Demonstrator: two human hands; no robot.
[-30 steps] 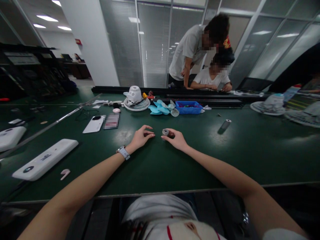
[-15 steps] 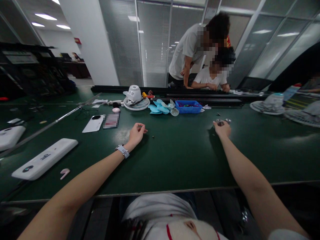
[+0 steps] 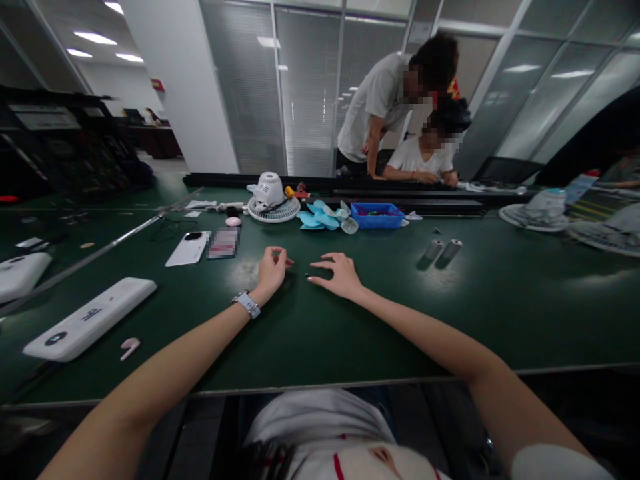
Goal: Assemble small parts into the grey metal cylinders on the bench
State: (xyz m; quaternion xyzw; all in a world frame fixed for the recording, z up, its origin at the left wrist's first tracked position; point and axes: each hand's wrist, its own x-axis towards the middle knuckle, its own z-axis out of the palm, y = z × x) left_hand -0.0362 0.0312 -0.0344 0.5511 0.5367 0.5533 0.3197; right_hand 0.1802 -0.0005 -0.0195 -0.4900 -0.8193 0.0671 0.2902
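Note:
My left hand [image 3: 271,269], with a watch at the wrist, rests on the green table [image 3: 350,320] with its fingers curled in a pinch; what they hold is too small to make out. My right hand [image 3: 339,275] lies beside it with fingers spread, fingertips near a tiny dark piece [image 3: 307,274] on the mat. Two small grey cylinders [image 3: 442,251] lie side by side further right, apart from both hands.
A white fan housing [image 3: 270,197], blue fan blades [image 3: 323,217] and a blue tray [image 3: 377,215] stand at the back. A white phone [image 3: 188,247], a long white device [image 3: 90,318] and an earbud [image 3: 130,347] lie left. Two people lean over the far bench.
My right hand carried a small cylinder to the right, set it down next to the other one, and has come back empty beside my left hand.

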